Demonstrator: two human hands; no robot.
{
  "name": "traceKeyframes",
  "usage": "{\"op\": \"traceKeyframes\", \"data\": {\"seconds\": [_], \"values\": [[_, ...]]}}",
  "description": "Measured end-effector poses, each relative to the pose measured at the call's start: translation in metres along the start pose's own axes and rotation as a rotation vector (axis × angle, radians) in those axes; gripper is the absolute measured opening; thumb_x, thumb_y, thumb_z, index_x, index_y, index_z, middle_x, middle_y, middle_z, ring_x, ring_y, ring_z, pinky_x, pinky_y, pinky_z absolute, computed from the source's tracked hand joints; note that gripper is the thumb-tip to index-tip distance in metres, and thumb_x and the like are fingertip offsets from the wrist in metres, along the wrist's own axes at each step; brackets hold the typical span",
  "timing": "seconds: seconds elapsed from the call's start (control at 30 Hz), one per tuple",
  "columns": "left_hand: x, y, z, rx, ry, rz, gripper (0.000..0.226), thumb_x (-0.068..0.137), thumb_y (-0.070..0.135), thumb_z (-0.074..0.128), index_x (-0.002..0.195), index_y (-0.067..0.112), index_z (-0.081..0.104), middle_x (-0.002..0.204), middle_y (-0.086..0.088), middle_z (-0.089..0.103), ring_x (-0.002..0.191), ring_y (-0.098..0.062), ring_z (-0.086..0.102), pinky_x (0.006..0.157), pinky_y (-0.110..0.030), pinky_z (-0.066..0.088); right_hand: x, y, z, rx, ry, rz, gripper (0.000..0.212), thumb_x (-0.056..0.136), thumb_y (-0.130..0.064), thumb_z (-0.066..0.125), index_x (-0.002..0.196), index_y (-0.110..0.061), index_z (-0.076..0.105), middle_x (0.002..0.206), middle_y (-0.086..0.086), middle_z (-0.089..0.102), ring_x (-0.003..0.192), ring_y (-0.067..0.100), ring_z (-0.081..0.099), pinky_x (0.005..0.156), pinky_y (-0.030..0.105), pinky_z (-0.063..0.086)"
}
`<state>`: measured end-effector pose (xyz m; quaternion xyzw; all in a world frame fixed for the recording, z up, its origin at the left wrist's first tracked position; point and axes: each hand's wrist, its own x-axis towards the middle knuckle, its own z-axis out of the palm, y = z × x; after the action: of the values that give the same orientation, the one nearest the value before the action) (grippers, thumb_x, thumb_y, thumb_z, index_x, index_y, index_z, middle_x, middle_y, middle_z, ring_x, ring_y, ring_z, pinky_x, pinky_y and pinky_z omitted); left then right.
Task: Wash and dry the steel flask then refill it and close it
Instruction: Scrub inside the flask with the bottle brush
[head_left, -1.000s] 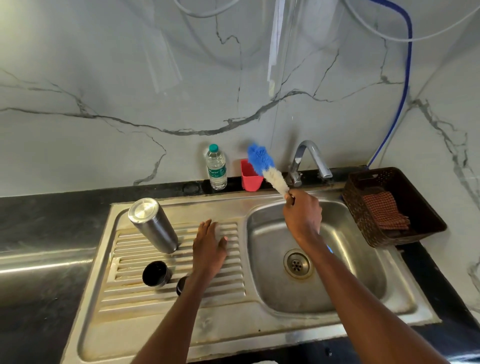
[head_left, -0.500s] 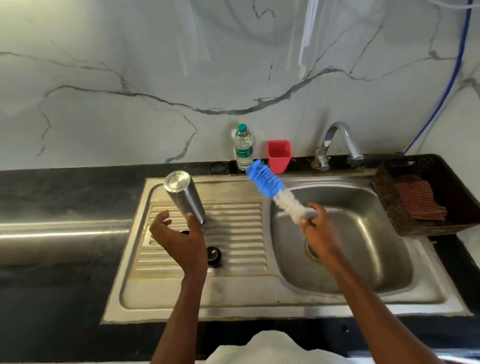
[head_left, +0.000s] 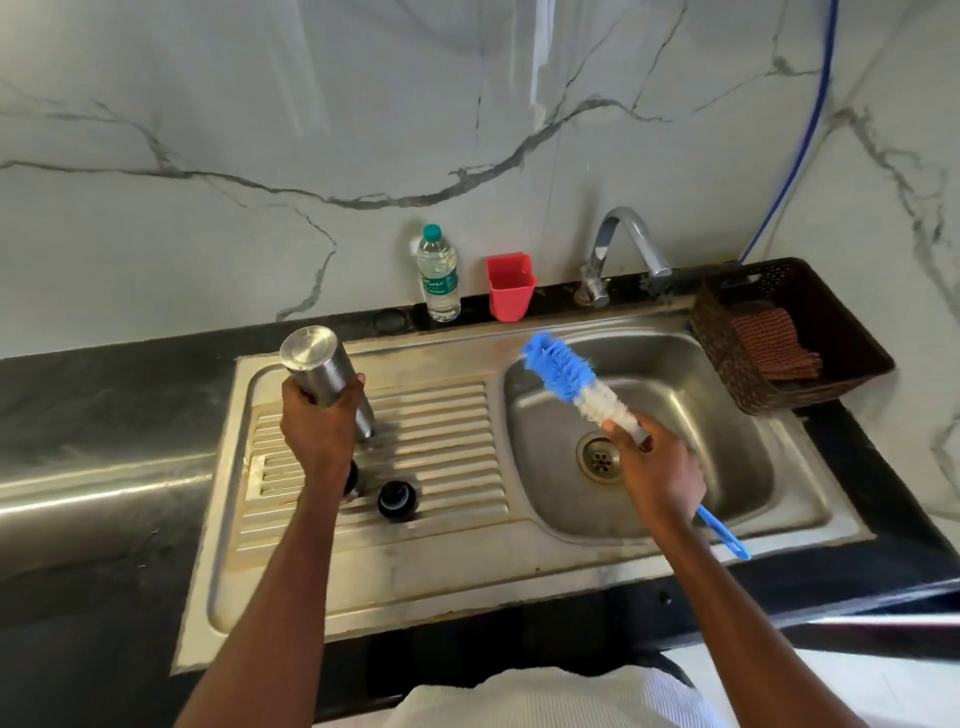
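steel flask (head_left: 324, 376) gripped by left hand (head_left: 318, 426), one brush (head_left: 576, 383) by right hand (head_left: 657, 475).

Both arms reach forward, left hand (head_left: 317, 421) and right hand (head_left: 657, 467) each curled in a grip.

The green label on the plastic water bottle (head_left: 439, 275) carried white script, too small and blurred to read. No other text was legible.

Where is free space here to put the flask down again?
Free: ribbed drainboard between flask and basin; its flat front strip; counter at left. Crowded: near the caps beside the left hand, and the basket.
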<state>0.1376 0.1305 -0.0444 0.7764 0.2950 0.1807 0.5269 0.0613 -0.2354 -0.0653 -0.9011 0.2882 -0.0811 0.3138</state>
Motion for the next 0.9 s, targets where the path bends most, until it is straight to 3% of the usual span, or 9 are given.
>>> {"op": "traceKeyframes", "data": {"seconds": [0.07, 0.13, 0.2, 0.33, 0.47, 0.57, 0.63, 0.73, 0.9], "values": [[-0.002, 0.008, 0.005, -0.024, 0.033, 0.029, 0.065, 0.075, 0.035, 0.093, 0.125, 0.011, 0.059, 0.12, -0.007, 0.07, 0.104, -0.025, 0.068, 0.09, -0.041, 0.057, -0.001, 0.004, -0.003, 0.009, 0.049, -0.026, 0.043, 0.09, -0.069, 0.061, 0.124, -0.042, 0.065, 0.096, -0.002, 0.076, 0.094, 0.032, 0.067, 0.078, 0.041, 0.049], [-0.009, 0.021, 0.014, -0.093, 0.063, 0.062, 0.063, 0.074, 0.032, 0.094, 0.122, 0.011, 0.059, 0.114, -0.003, 0.07, 0.098, -0.02, 0.066, 0.092, -0.043, 0.058, 0.003, 0.008, -0.005, -0.046, -0.014, -0.014, 0.042, 0.091, -0.067, 0.061, 0.126, -0.043, 0.064, 0.099, 0.001, 0.076, 0.096, 0.033, 0.067, 0.077, 0.038, 0.047], [-0.023, 0.036, 0.028, -0.188, 0.078, 0.084, 0.058, 0.073, 0.028, 0.094, 0.119, 0.016, 0.061, 0.11, 0.004, 0.069, 0.095, -0.011, 0.064, 0.09, -0.034, 0.057, 0.011, 0.015, -0.008, -0.122, -0.103, 0.009, 0.041, 0.091, -0.061, 0.065, 0.128, -0.042, 0.065, 0.105, 0.003, 0.076, 0.1, 0.032, 0.067, 0.075, 0.035, 0.042], [-0.055, 0.06, 0.061, -0.325, 0.031, 0.137, 0.049, 0.076, 0.025, 0.093, 0.107, 0.039, 0.057, 0.104, 0.016, 0.066, 0.089, 0.009, 0.061, 0.083, -0.016, 0.052, 0.03, 0.028, -0.015, -0.055, -0.1, -0.031, 0.042, 0.092, -0.062, 0.064, 0.128, -0.04, 0.065, 0.101, 0.002, 0.076, 0.098, 0.031, 0.068, 0.074, 0.036, 0.045], [-0.087, 0.066, 0.095, -0.491, -0.023, 0.093, 0.053, 0.079, 0.015, 0.092, 0.123, 0.023, 0.063, 0.119, -0.003, 0.071, 0.104, -0.009, 0.068, 0.088, -0.022, 0.055, 0.054, 0.039, -0.02, -0.105, -0.169, -0.048, 0.041, 0.093, -0.06, 0.063, 0.126, -0.038, 0.066, 0.103, 0.003, 0.076, 0.099, 0.031, 0.069, 0.074, 0.035, 0.043], [-0.107, 0.066, 0.118, -0.575, -0.04, -0.005, 0.051, 0.082, 0.013, 0.089, 0.126, 0.022, 0.063, 0.118, 0.0, 0.073, 0.101, -0.006, 0.07, 0.088, -0.024, 0.056, 0.071, 0.047, -0.026, -0.037, -0.222, -0.056, 0.043, 0.091, -0.064, 0.063, 0.123, -0.037, 0.068, 0.105, 0.001, 0.076, 0.101, 0.031, 0.069, 0.075, 0.035, 0.046], [-0.115, 0.064, 0.127, -0.671, -0.053, -0.13, 0.054, 0.086, 0.018, 0.086, 0.134, 0.019, 0.062, 0.123, 0.001, 0.073, 0.109, -0.009, 0.071, 0.095, -0.032, 0.059, 0.085, 0.055, -0.029, 0.035, -0.271, -0.082, 0.04, 0.088, -0.065, 0.064, 0.115, -0.036, 0.072, 0.097, -0.005, 0.076, 0.097, 0.028, 0.069, 0.078, 0.037, 0.051], [-0.118, 0.06, 0.129, -0.792, -0.037, -0.349, 0.057, 0.089, 0.037, 0.082, 0.139, 0.021, 0.061, 0.132, -0.002, 0.071, 0.122, -0.022, 0.067, 0.1, -0.049, 0.058, 0.104, 0.069, -0.032, 0.177, -0.367, -0.136, 0.03, 0.087, -0.06, 0.068, 0.096, -0.032, 0.073, 0.076, -0.012, 0.071, 0.082, 0.019, 0.069, 0.071, 0.033, 0.047], [-0.095, 0.058, 0.109, -0.984, 0.026, -0.56, 0.072, 0.089, 0.049, 0.079, 0.143, 0.012, 0.05, 0.133, -0.014, 0.068, 0.117, -0.033, 0.068, 0.093, -0.062, 0.057, 0.109, 0.079, -0.039, 0.204, -0.505, -0.24, 0.022, 0.087, -0.054, 0.075, 0.078, -0.035, 0.07, 0.067, -0.016, 0.068, 0.065, 0.002, 0.063, 0.062, 0.03, 0.045]]}}
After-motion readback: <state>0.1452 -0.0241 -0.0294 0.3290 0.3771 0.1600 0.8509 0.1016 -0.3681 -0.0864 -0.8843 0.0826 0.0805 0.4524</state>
